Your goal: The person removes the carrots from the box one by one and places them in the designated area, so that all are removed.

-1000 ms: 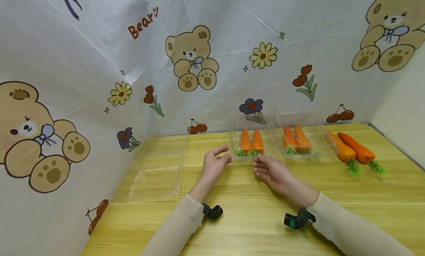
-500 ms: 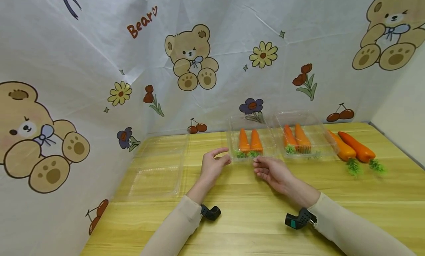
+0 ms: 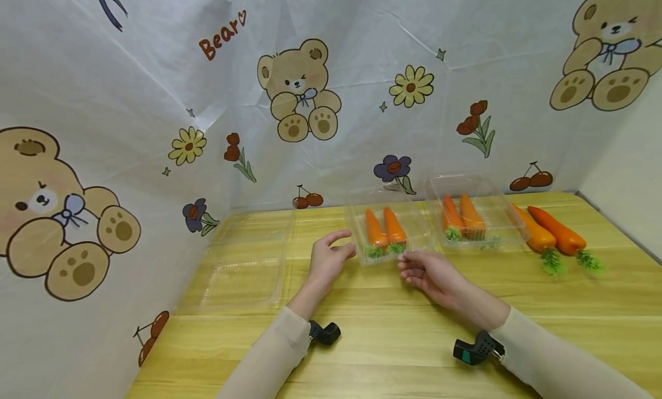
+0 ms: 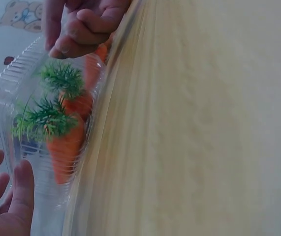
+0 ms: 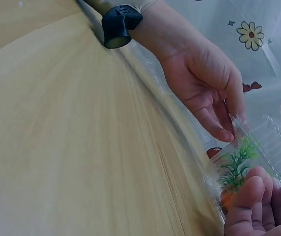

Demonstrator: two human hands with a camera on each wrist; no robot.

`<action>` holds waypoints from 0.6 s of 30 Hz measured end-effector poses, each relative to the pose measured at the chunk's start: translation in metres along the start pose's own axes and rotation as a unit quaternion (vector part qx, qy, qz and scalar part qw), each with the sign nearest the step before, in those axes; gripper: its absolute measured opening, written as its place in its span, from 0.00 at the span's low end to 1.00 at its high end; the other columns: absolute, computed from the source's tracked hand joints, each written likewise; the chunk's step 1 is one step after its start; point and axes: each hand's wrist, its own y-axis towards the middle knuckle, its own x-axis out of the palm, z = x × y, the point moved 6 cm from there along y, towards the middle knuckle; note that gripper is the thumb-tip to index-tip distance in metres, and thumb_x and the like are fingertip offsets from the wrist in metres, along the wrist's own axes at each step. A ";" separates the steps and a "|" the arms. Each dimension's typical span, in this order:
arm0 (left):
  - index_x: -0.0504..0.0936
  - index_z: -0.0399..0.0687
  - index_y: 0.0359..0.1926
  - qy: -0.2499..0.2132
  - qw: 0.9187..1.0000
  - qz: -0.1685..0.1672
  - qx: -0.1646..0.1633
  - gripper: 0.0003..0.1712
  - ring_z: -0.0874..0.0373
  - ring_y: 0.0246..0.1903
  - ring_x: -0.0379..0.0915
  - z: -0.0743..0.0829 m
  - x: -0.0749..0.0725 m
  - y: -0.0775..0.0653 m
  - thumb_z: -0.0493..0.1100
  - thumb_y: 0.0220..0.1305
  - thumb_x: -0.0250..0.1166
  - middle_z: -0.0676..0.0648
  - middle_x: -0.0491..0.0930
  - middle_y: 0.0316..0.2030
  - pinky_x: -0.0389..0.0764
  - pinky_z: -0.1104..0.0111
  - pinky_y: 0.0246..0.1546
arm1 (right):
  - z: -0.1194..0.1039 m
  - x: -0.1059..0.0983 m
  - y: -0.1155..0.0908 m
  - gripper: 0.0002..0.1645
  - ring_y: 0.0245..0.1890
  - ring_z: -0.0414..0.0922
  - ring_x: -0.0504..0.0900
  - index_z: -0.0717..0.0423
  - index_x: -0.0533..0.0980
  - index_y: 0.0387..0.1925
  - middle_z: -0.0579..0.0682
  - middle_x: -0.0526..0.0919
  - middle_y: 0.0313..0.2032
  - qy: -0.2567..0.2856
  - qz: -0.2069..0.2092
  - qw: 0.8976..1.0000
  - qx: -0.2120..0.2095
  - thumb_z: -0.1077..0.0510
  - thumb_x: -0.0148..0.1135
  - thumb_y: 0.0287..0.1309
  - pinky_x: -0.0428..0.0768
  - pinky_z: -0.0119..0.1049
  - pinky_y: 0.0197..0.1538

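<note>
Carrots [image 3: 395, 229], two side by side, lie inside a clear plastic container [image 3: 415, 231] at the back of the worktop [image 3: 388, 324], leafy green ends facing the person. Between thumb and fingers, the right hand [image 3: 433, 277] pinches the container's near right corner. At the near left corner the left hand [image 3: 327, 262] stands with thumb and index finger parted; whether they grip the rim, I cannot tell. Just to the right sits a second container [image 3: 500, 216], also with two carrots in it, and beside that lie two loose carrots [image 3: 561, 235]. Another clear container [image 3: 240, 284] lies at left. Bear-printed cloth [image 3: 357, 25] hangs behind.
</note>
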 end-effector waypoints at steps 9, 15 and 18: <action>0.86 0.50 0.56 -0.002 1.000 0.011 -0.003 0.18 0.42 0.44 0.87 0.001 -0.008 -0.004 0.39 0.66 0.69 0.34 0.81 0.58 0.65 0.74 0.18 | 0.001 -0.003 -0.011 0.14 0.35 0.40 0.85 0.61 0.78 0.49 0.48 0.86 0.37 -0.011 -0.039 0.999 0.001 0.55 0.51 0.79 0.86 0.29 0.43; 0.86 0.48 0.55 -0.008 1.000 0.020 -0.005 0.17 0.44 0.43 0.87 -0.001 -0.013 -0.006 0.38 0.66 0.70 0.38 0.80 0.60 0.77 0.71 0.26 | 0.000 -0.007 -0.016 0.13 0.35 0.40 0.85 0.58 0.78 0.46 0.46 0.86 0.37 -0.018 -0.077 0.997 -0.002 0.55 0.50 0.79 0.86 0.29 0.42; 0.86 0.44 0.53 -0.008 1.000 0.026 0.000 0.15 0.48 0.40 0.87 -0.001 -0.014 -0.007 0.36 0.66 0.70 0.42 0.78 0.63 0.86 0.66 0.35 | 0.000 -0.009 -0.018 0.13 0.34 0.39 0.85 0.58 0.78 0.45 0.46 0.86 0.36 -0.024 -0.089 0.996 0.000 0.55 0.49 0.79 0.86 0.28 0.40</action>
